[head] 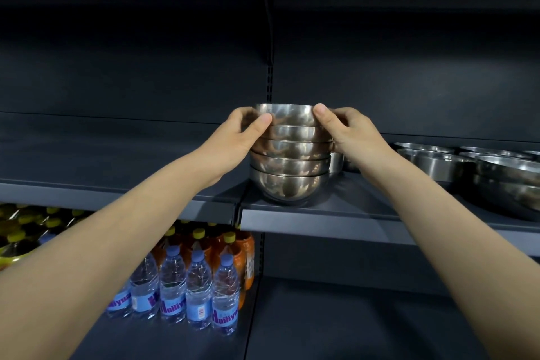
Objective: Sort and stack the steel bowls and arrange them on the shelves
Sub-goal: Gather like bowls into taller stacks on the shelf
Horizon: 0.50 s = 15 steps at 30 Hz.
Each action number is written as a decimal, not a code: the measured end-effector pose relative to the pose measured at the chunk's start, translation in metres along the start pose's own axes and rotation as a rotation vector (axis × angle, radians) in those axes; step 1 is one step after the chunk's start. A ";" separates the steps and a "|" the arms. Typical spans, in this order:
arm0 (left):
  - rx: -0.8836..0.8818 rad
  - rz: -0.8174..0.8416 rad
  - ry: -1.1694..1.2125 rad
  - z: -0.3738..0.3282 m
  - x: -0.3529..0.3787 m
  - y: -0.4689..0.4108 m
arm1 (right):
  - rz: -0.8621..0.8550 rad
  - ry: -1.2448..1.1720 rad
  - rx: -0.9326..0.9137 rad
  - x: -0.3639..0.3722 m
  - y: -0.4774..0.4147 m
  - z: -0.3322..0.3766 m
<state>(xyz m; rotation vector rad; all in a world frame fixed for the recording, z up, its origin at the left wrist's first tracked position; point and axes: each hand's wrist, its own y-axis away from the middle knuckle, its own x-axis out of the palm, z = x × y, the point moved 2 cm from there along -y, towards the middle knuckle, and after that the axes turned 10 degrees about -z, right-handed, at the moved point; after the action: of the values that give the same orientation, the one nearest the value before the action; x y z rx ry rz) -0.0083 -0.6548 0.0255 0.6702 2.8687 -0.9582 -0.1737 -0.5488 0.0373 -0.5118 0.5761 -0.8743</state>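
On the middle shelf (365, 207), just right of the seam between the two bays, we find a stack of steel bowls (289, 161). We count five bowls nested upright, one inside the other. The bottom bowl appears to rest on the shelf, near its front edge.

We record both hands on the upper part of the stack. The left hand (242, 131) grips the left side, with its thumb across the near face of the top bowls. The right hand (344, 128) grips the right side in the same way, thumb against the wall of the top bowl. The fingers (321, 114) of each hand curl round the stack. Those on the far side are hidden from us. Both forearms are bare and reach in from the near corners.

Right of the stack, on the same shelf, we note further steel bowls (438, 161). These are wider and shallower, some nested, and stand well apart from the held stack. One more steel vessel (336, 161) sits just behind the stack, largely hidden by the right hand, so we cannot tell its shape.

Below and to the left, the lower shelf (350, 330) carries clear water bottles (198, 286) with blue labels and caps. Behind them stand orange drink bottles (233, 245) with yellow caps. Further left are dark bottles (17, 231), also yellow-capped.

A slotted upright (269, 82) rises behind the stack.
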 end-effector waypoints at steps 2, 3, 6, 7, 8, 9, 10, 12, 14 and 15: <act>-0.007 -0.018 0.005 0.001 0.000 -0.002 | -0.002 -0.007 -0.001 0.000 0.000 0.000; -0.009 -0.018 0.000 0.001 0.000 -0.002 | -0.003 -0.011 0.003 0.001 0.000 -0.001; -0.012 -0.018 -0.014 0.004 0.000 -0.003 | 0.005 -0.024 0.009 0.001 0.001 -0.001; -0.012 -0.018 -0.017 0.005 0.000 -0.004 | 0.006 -0.024 0.008 0.001 0.001 -0.001; -0.008 -0.018 -0.017 0.005 0.000 -0.004 | 0.004 -0.022 0.007 0.001 0.002 -0.001; -0.004 -0.017 -0.021 0.005 0.000 -0.003 | 0.000 -0.021 0.007 0.001 0.002 -0.001; 0.001 -0.015 -0.023 0.005 0.000 -0.003 | -0.005 -0.024 0.013 0.001 0.003 0.000; 0.006 -0.009 -0.034 0.003 -0.001 -0.002 | -0.007 -0.026 0.025 0.001 0.005 0.001; 0.000 0.004 -0.048 0.002 -0.003 0.000 | 0.012 -0.025 0.028 0.000 0.007 0.003; -0.002 0.012 -0.052 0.001 -0.003 0.000 | 0.024 -0.024 0.040 -0.001 0.008 0.003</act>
<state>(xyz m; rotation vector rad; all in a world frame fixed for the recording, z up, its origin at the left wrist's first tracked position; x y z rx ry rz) -0.0055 -0.6565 0.0253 0.6511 2.8169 -0.9573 -0.1680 -0.5435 0.0350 -0.4778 0.5404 -0.8540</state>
